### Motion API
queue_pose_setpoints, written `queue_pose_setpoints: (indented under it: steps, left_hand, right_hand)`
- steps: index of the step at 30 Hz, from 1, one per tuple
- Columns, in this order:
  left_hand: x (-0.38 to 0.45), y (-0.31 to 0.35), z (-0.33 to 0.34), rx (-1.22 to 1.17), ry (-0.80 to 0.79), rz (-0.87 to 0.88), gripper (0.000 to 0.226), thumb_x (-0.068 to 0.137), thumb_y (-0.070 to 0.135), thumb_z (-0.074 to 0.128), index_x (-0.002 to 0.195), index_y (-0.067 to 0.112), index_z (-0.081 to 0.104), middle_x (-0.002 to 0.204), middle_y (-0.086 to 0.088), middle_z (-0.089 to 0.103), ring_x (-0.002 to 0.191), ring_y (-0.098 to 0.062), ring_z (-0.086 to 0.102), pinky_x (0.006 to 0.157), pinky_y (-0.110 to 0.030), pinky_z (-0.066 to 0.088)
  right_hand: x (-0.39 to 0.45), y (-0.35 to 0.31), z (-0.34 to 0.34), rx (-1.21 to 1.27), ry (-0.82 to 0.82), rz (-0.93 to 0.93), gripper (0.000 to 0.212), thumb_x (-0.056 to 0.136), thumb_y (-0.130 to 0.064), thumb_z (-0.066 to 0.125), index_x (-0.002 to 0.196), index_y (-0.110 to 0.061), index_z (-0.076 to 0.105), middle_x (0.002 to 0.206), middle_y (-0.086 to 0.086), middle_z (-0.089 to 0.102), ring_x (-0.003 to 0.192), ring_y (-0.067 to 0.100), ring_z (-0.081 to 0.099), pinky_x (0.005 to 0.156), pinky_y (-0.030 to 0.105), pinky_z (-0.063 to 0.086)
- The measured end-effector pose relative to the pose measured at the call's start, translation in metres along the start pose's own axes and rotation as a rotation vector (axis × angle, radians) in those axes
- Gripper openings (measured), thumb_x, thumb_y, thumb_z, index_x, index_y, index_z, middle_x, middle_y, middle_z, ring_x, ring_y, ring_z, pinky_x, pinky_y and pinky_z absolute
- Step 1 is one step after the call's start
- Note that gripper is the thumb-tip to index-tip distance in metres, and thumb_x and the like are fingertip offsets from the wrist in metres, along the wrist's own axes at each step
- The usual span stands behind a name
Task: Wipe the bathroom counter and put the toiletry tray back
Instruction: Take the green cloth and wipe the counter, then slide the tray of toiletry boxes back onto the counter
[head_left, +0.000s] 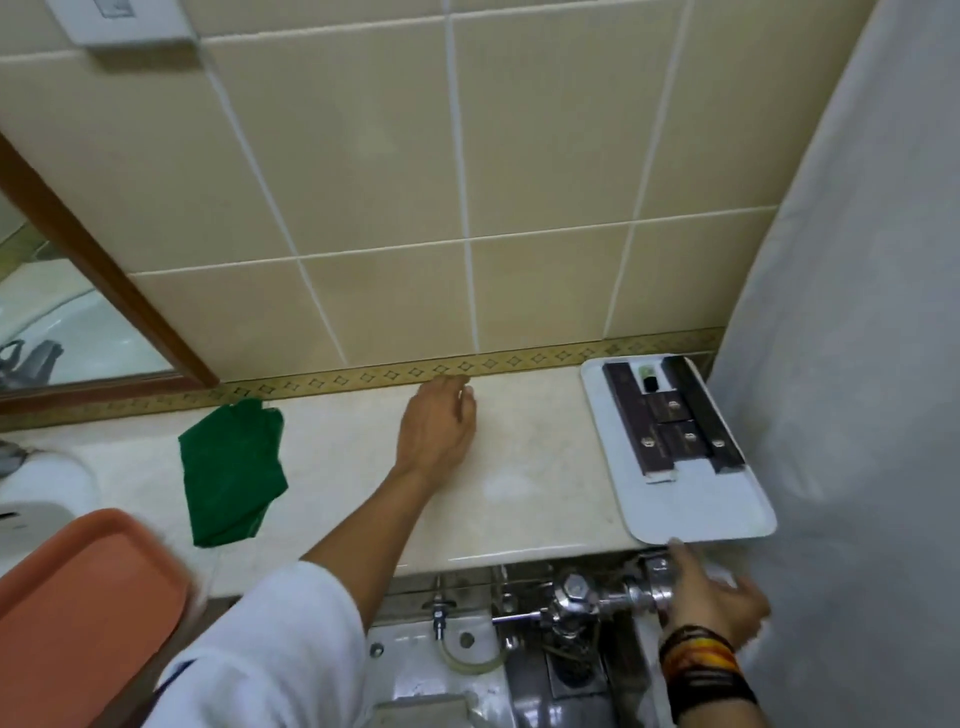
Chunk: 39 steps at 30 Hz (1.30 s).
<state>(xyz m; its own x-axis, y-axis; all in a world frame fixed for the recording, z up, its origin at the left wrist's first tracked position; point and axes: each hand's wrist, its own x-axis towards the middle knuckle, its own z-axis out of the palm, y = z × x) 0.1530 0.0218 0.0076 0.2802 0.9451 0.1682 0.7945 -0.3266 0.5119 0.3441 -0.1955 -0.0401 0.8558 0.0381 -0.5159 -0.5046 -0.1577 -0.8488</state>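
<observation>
- Left hand (436, 426): reaching across the marble counter (519, 499) to the foot of the tiled wall, palm down on the stone, fingers loosely curled with their tips at the patterned border strip; it grips nothing. White sleeve bunched above the elbow.
- Right hand (706, 592): below the counter's front edge, fingers spread, one fingertip touching the near rim of the toiletry tray (whether it bears any of the tray's weight, I cannot tell). Dark and orange bands at the wrist.
- Toiletry tray (696, 514): white, rectangular, lying on the counter's right end against the pale curtain (857, 312), its near edge jutting a little over the counter front.
- Toiletry boxes (675, 421): several dark brown packets with small round emblems, grouped at the tray's far half; a small greenish bottle with a black cap sits among them.
- Green cloth (231, 473): crumpled, lying on the counter left of the left hand, well apart from it.
- Orange tray (78, 597): lower left corner, blurred.
- Chrome flush valve (597, 597): under the counter, just beside the right hand.
- Wood-framed mirror (67, 322): upper left.
</observation>
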Motion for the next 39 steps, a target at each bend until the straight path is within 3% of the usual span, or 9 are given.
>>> queue_pose_setpoints:
  steps: [1,3,6,11,15,21,26,30,39]
  left_hand:
    - [0.003,0.016,0.009,-0.016,-0.021,-0.006,0.041,0.106,0.028,0.043,0.136,0.012,0.065,0.136,-0.009,0.067,0.128,-0.029,0.058,0.107,-0.038,0.047]
    - [0.008,0.046,0.026,-0.035,-0.050,-0.008,0.043,0.105,0.029,0.042,0.137,0.011,0.064,0.138,-0.009,0.065,0.130,-0.029,0.057,0.108,-0.041,0.047]
    - [0.011,0.077,0.050,-0.064,-0.114,-0.026,0.045,0.106,0.031,0.042,0.141,0.010,0.060,0.142,-0.011,0.060,0.135,-0.029,0.051,0.111,-0.042,0.045]
    - [0.022,0.109,0.084,-0.063,-0.226,-0.032,0.045,0.106,0.029,0.040,0.140,0.007,0.060,0.144,-0.015,0.056,0.135,-0.033,0.050,0.111,-0.043,0.044]
    - [0.039,0.133,0.112,-0.008,-0.321,-0.062,0.046,0.104,0.030,0.037,0.123,0.001,0.067,0.136,-0.021,0.057,0.127,-0.037,0.052,0.106,-0.046,0.047]
    - [0.061,0.160,0.132,0.010,-0.332,-0.073,0.049,0.103,0.032,0.038,0.119,-0.001,0.071,0.131,-0.020,0.060,0.124,-0.036,0.053,0.104,-0.047,0.048]
    - [0.032,0.118,0.087,-0.109,-0.233,-0.222,0.048,0.100,0.034,0.040,0.097,-0.001,0.073,0.112,-0.019,0.068,0.102,-0.034,0.062,0.090,-0.044,0.053]
    - [0.002,0.054,0.018,-0.167,-0.146,-0.406,0.042,0.100,0.034,0.043,0.078,0.006,0.066,0.087,-0.013,0.066,0.080,-0.029,0.059,0.073,-0.033,0.042]
    - [-0.026,-0.090,-0.083,-0.146,-0.074,-0.706,0.040,0.100,0.035,0.042,0.108,0.004,0.066,0.111,-0.015,0.067,0.095,-0.032,0.059,0.078,-0.035,0.042]
  right_hand:
    - [0.010,-0.004,0.000,-0.014,-0.054,0.030,0.052,0.071,-0.005,0.086,0.118,0.005,0.064,0.108,0.015,0.072,0.097,0.028,0.065,0.095,0.042,0.056]
    - [0.027,-0.012,-0.002,-0.091,-0.095,-0.003,0.020,0.070,-0.001,0.079,0.086,0.007,0.070,0.084,0.014,0.072,0.075,0.024,0.062,0.083,0.040,0.057]
    - [0.045,-0.027,-0.009,-0.150,-0.021,-0.063,0.010,0.070,0.000,0.071,0.069,0.007,0.064,0.061,0.004,0.061,0.056,0.021,0.053,0.071,0.028,0.048]
    - [0.082,-0.052,-0.028,-0.250,0.001,-0.191,0.013,0.074,-0.006,0.076,0.085,0.000,0.072,0.081,0.012,0.071,0.072,0.031,0.063,0.078,0.031,0.047]
    - [0.106,-0.063,-0.035,-0.339,-0.008,-0.259,0.024,0.076,-0.009,0.078,0.098,0.000,0.072,0.086,0.011,0.068,0.090,0.036,0.067,0.085,0.035,0.048]
    - [0.114,-0.069,-0.031,-0.359,0.037,-0.289,0.021,0.075,-0.009,0.079,0.092,-0.007,0.067,0.087,0.008,0.065,0.084,0.028,0.057,0.084,0.031,0.042]
    - [0.085,-0.072,-0.032,-0.407,-0.074,-0.342,0.022,0.075,-0.007,0.077,0.095,-0.007,0.069,0.086,0.007,0.066,0.081,0.027,0.060,0.079,0.029,0.043]
    - [0.044,-0.075,-0.001,-0.516,-0.242,-0.421,0.019,0.074,-0.008,0.077,0.090,-0.012,0.067,0.086,0.006,0.067,0.081,0.026,0.061,0.077,0.029,0.044]
    - [-0.035,-0.046,0.147,-0.806,-0.573,-0.584,0.015,0.079,-0.014,0.071,0.094,-0.010,0.069,0.088,0.005,0.064,0.081,0.028,0.058,0.073,0.027,0.043]
